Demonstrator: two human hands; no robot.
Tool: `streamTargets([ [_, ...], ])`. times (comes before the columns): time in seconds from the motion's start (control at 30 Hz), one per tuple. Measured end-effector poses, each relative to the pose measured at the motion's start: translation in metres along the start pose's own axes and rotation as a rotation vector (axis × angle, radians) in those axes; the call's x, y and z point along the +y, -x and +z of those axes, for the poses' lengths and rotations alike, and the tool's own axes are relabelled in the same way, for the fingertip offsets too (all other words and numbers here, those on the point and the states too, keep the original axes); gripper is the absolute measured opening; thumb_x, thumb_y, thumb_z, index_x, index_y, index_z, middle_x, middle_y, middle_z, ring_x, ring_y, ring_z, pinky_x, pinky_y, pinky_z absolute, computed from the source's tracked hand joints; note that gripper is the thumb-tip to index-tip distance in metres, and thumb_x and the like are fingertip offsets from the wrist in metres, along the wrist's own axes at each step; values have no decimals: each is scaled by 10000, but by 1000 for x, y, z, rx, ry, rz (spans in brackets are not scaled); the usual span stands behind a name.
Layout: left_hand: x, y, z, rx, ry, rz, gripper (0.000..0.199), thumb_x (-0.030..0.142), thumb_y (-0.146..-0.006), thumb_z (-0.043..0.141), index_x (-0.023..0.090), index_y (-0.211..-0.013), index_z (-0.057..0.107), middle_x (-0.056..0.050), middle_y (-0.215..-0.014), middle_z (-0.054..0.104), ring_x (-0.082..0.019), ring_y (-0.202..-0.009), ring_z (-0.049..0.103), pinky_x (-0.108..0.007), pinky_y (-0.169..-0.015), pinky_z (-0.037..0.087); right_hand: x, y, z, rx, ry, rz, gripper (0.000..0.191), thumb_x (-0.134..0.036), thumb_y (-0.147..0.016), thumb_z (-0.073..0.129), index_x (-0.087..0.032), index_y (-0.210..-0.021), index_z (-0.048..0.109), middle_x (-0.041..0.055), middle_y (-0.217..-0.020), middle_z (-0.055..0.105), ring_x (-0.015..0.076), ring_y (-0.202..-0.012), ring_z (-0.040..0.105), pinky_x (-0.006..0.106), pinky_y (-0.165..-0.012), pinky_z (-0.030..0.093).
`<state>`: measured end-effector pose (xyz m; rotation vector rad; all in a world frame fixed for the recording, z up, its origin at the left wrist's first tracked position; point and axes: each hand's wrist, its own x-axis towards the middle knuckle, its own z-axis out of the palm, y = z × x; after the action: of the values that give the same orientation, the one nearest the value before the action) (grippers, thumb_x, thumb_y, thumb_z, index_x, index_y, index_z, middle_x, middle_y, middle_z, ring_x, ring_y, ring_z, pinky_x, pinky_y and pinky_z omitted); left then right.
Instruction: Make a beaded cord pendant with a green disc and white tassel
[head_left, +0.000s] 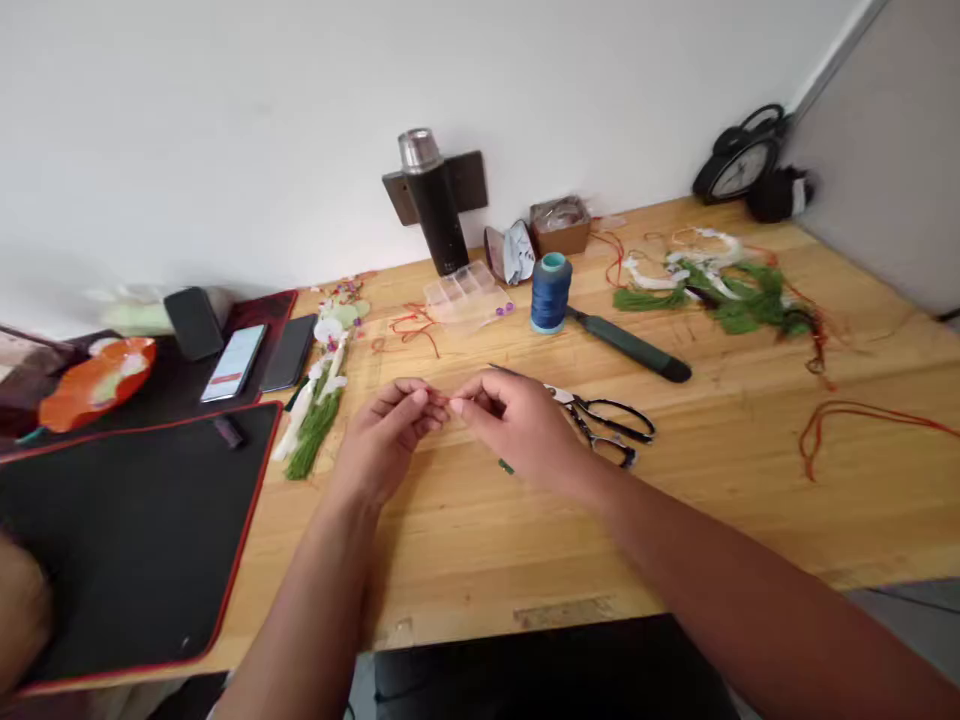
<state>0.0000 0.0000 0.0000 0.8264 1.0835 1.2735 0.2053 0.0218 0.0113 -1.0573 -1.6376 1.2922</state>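
Over the middle of the wooden table [480, 540], my left hand [390, 430] and my right hand [514, 415] meet almost fingertip to fingertip. Between them runs a short piece of thin red cord [444, 398], pinched in the fingers of both. Scissors [600, 415] with black handles lie just beyond my right hand, which partly covers them. A small green piece [506, 466] shows on the table under that hand. Left of my left hand rests a tassel [319, 415] in green and white, with beads at its top.
Behind the hands are a blue thread spool [550, 295], a dark green cutter [637, 348], a clear divided box [469, 295] and a black thermos [435, 210]. More green tassels [739, 290] and red cord [840, 408] lie right. Phones [234, 362] and a black mat [127, 540] are left; a person's arm [19, 610] intrudes.
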Motion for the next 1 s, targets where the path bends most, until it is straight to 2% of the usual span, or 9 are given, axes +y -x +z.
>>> streamTargets([
  [0.13,3,2,4,-27,-96,51,272,332,-777,1005,191,-943,843,-41,-814,787,-144,-718,720,-237,-712,586,-3,1,0,-17,-8,-6,114,-272,-1001,691,-216,-924,755,-13,-805,749,145,-705,616,285,-661,445],
  [0.27,6,5,3,11,-215,117,293,359,-776,1008,202,-991,887,-44,-798,782,-146,-717,694,-252,-701,570,-4,2,0,-3,-3,-15,108,-280,-1005,700,-221,-929,748,-22,-788,720,144,-703,610,286,-655,439],
  [0.47,6,7,2,61,-262,160,327,363,-730,1035,228,-1004,919,-43,-803,790,-147,-734,674,-271,-723,574,-3,2,-1,-9,42,-20,113,-279,-1015,704,-220,-927,744,-36,-749,669,138,-681,578,288,-645,415],
  [1.0,6,9,-1,43,-391,220,267,436,-818,987,214,-891,858,-22,-759,726,-143,-710,613,-268,-692,516,3,2,3,-28,78,-63,92,-260,-1004,717,-221,-928,749,-36,-756,695,132,-677,589,284,-654,428],
])
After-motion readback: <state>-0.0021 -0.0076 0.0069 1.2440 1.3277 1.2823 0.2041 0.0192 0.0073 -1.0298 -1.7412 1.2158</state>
